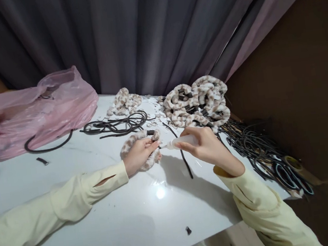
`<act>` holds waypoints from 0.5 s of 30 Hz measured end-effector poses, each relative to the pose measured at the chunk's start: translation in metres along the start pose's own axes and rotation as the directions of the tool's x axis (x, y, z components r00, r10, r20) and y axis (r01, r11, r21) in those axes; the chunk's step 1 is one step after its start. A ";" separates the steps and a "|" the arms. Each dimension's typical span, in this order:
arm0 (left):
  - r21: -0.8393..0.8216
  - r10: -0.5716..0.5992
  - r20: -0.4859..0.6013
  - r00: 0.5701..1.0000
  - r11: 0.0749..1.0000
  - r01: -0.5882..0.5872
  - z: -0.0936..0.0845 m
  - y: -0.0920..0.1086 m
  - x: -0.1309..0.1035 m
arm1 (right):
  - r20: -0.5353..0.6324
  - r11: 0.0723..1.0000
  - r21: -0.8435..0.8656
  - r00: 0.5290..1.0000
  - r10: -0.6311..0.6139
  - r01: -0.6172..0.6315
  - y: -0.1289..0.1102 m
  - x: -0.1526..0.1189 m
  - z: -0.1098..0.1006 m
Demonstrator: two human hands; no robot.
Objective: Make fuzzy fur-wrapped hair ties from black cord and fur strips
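My left hand (140,154) is closed on a fluffy white and brown ring (128,143), which has a black coiled piece at its top and rests at the middle of the table. My right hand (207,145) grips a small translucent white bottle (184,140). The bottle's narrow tip points left and lies close to my left fingertips, at the ring's right side. Whether the tip touches anything is too small to tell. A dark cord (183,156) lies on the table just under and beside the bottle.
Fluffy rings (195,101) are piled at the back right, above tangled black cords (246,140). Behind my left hand are looped dark cords (116,125), another fluffy bundle (124,102) and small metal rings. A pink plastic bag (59,102) fills the back left of the white table (110,225).
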State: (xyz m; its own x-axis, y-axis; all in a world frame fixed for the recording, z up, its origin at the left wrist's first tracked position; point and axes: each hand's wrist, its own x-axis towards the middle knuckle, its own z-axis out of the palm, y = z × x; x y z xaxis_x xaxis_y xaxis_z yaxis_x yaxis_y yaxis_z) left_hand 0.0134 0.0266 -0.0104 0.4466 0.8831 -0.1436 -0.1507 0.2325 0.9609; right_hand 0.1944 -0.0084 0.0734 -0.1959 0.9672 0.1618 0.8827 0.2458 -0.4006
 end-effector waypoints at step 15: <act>0.061 0.026 -0.005 1.000 0.998 -0.026 -0.002 -0.003 0.002 | -0.060 0.990 0.079 0.991 0.118 -0.113 0.008 -0.006 -0.014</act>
State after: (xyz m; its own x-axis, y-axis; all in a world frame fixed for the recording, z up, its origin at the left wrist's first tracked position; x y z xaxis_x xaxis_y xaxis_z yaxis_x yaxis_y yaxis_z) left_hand 0.0130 0.0286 -0.0139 0.4385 0.8907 -0.1197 -0.1083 0.1846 0.9768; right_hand 0.2085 -0.0136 0.0819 -0.0643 0.9837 0.1676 0.8626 0.1392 -0.4864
